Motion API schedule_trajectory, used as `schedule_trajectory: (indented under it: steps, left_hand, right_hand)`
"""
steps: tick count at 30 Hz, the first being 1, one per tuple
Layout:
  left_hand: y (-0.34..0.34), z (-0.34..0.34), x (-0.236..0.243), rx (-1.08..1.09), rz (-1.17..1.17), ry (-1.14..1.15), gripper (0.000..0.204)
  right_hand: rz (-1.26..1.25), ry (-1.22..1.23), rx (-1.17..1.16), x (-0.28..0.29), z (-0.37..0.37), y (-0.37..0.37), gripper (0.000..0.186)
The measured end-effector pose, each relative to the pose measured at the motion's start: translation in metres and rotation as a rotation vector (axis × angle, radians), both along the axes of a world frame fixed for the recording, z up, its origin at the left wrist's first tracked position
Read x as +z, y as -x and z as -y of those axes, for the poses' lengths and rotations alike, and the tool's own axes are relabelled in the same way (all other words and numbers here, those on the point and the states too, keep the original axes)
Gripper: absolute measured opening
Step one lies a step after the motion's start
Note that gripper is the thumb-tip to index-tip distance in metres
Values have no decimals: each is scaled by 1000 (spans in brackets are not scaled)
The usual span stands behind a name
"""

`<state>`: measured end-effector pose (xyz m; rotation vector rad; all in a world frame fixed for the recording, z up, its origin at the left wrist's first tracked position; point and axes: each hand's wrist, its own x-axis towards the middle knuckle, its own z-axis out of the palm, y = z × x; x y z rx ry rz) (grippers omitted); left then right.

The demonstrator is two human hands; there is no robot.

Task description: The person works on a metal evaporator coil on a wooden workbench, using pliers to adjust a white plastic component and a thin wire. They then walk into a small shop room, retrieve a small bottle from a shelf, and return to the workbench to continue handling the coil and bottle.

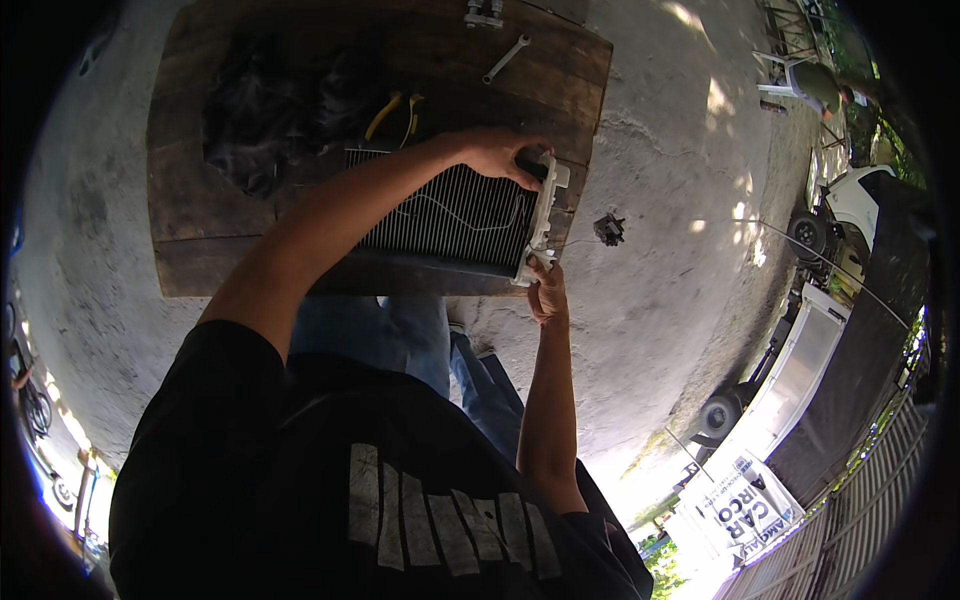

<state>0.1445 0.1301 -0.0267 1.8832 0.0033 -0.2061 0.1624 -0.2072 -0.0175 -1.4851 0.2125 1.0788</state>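
Observation:
A finned heat-exchanger core (450, 215), like a car radiator, lies flat near the front edge of a wooden table. Along its right end runs a pale end piece (547, 205). My left arm reaches across the fins, and my left hand (503, 157) curls its fingers and thumb around the far corner of that end piece. At the near corner, my right hand (546, 293) grips the same piece, thumb on top. A thin pale wire (440, 215) trails loosely over the fins. My left forearm hides part of the core.
Yellow-handled pliers (380, 117), a wrench (506, 59) and a crumpled black cloth (255, 120) lie farther back on the table (190, 230). Metal fittings (484, 12) sit at its far edge. A small dark part (609, 229) is right of the table. Vehicles stand far right.

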Motion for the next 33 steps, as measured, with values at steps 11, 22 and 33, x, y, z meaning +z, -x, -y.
schedule_trajectory:
  steps: [11,22,33]
  left_hand:
    - [-2,-1,-1,-28,-51,0,86]
    - [1,-1,3,-6,-19,8,81]
    - [4,-1,4,35,44,-52,80]
  right_hand:
    - [-20,-57,-72,-2,-4,6,79]
    - [-94,-131,-111,-6,-1,9,66]
    - [-10,-107,-36,3,-6,7,62]
